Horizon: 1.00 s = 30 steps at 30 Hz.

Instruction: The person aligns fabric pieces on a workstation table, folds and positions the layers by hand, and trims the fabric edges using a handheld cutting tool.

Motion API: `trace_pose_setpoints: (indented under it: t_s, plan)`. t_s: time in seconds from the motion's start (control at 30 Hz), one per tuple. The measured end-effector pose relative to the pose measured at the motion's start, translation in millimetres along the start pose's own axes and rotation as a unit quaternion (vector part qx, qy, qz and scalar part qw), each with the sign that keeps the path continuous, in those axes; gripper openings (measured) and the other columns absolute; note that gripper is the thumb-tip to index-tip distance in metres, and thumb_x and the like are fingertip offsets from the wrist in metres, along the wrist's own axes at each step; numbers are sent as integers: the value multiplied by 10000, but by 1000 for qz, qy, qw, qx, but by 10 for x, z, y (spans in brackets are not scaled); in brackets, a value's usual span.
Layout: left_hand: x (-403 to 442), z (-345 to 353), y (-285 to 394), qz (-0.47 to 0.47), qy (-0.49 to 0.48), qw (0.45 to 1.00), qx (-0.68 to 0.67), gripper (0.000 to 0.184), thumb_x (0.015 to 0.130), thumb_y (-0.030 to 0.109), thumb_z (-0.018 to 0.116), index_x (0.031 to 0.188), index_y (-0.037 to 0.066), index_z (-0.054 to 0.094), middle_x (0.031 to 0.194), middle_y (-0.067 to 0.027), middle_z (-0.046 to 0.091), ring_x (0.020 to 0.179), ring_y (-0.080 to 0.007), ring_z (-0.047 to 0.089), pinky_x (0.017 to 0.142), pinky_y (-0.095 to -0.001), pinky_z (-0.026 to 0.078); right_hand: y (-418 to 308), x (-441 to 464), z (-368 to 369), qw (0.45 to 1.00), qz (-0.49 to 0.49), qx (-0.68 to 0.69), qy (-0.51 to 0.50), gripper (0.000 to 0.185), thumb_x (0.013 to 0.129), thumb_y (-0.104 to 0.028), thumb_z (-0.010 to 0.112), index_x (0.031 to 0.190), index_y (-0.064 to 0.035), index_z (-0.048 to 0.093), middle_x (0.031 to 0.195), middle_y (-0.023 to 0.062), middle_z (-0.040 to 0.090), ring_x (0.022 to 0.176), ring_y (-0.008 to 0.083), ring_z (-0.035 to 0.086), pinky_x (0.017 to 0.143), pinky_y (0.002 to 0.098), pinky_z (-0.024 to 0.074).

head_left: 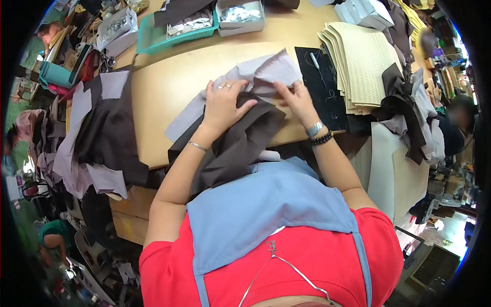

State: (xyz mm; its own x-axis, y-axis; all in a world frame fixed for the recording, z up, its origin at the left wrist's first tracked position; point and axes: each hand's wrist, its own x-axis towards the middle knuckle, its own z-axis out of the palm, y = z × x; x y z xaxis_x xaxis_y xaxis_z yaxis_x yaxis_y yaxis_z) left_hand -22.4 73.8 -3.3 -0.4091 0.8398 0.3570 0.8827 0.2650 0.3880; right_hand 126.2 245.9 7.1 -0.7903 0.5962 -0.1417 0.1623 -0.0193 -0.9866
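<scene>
A dark brown cloth piece (240, 143) backed with light grey fabric (279, 69) lies on the table's near edge and hangs down toward the apron. My left hand (225, 106) rests on it with the fingers spread, the fingertips on the grey part and the thumb over the brown folds. At the lower edge of the raised grey flap, my right hand (298, 105) has its thumb and fingers closed on the fabric. Part of the grip is hidden by the hand itself.
Brown and grey cloth pieces (107, 123) drape over the left table edge. A stack of cream textured sheets (363, 61) lies right, beside a black mat (307, 66) with a white-handled tool (315, 60). A teal basket (148, 36) and white box (240, 25) stand at the back.
</scene>
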Motion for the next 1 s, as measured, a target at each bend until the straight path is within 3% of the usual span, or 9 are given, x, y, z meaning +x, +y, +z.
trace_pose_setpoints:
  t_s: [0.23, 0.27, 0.37, 0.47, 0.57, 0.6, 0.7, 0.9, 1.0]
  plan:
    - [-4, 20, 10, -81, -61, 994, 26, 939, 686, 606, 777, 1430, 164, 414, 1408, -78, 540, 1315, -270, 503, 1052, -773, 152, 120, 458, -204, 968, -189, -157, -48, 413, 859, -237, 777, 1134, 30, 623, 844, 44, 695, 752, 119, 655, 695, 277, 548]
    - [-9, 14, 20, -90, -61, 994, 28, 995, 664, 622, 784, 1454, 165, 388, 1434, -85, 522, 1342, -276, 481, 1051, -779, 142, 70, 474, -290, 993, -21, -112, -34, 439, 858, -210, 772, 1185, 16, 587, 797, 44, 687, 670, 96, 645, 571, 248, 528]
    - [-7, -48, -14, -103, -127, 986, 23, 1162, 573, 670, 807, 1507, 175, 324, 1494, -93, 461, 1417, -286, 384, 1054, -788, 116, 19, 455, -384, 995, -15, -95, 37, 422, 871, -152, 715, 1230, -8, 547, 744, 48, 671, 557, 148, 613, 507, 273, 501]
    - [-22, -117, -39, -88, -156, 984, 22, 1262, 501, 701, 816, 1530, 182, 303, 1555, -77, 377, 1468, -269, 286, 1057, -794, 93, 225, 461, -382, 946, -95, -304, 64, 481, 845, -113, 679, 1285, -24, 505, 790, 75, 666, 609, 232, 627, 567, 344, 518]
    - [-69, -65, -121, -57, -152, 986, 32, 1253, 479, 710, 808, 1508, 155, 356, 1584, -63, 319, 1486, -250, 239, 1051, -804, 82, 17, 255, -199, 911, -146, -359, 139, 495, 817, -107, 670, 1284, -57, 514, 832, 102, 648, 772, 299, 638, 690, 403, 518]
    - [-66, -67, -124, -57, -157, 985, 34, 1255, 477, 713, 805, 1508, 154, 358, 1590, -63, 308, 1489, -251, 230, 1052, -803, 79, -1, 222, -139, 845, -256, -429, 190, 388, 829, -147, 679, 1202, -93, 586, 840, 94, 639, 881, 269, 627, 781, 425, 482]
    - [-62, -63, -134, -52, -163, 985, 32, 1239, 490, 725, 789, 1506, 155, 369, 1601, -64, 287, 1496, -255, 209, 1058, -796, 64, -150, -49, 106, 806, -366, -458, 78, 270, 826, -238, 715, 1066, -124, 664, 842, 74, 651, 893, 254, 620, 806, 427, 438]
    - [-39, 4, -331, -67, -192, 978, -50, 957, 704, 695, 667, 1476, 180, 437, 1602, -60, 292, 1497, -262, 209, 1084, -760, 3, 23, -296, 498, 858, -277, -428, -60, 134, 827, -291, 718, 863, -165, 692, 832, 30, 659, 858, 217, 620, 770, 403, 404]
    - [67, -20, -359, -111, -216, 965, -104, 803, 800, 631, 615, 1460, 199, 466, 1598, -50, 304, 1495, -261, 216, 1088, -755, -5, 68, -358, 572, 816, -358, -446, -90, 114, 829, -238, 701, 892, -150, 664, 870, 30, 647, 844, 205, 615, 787, 389, 414]
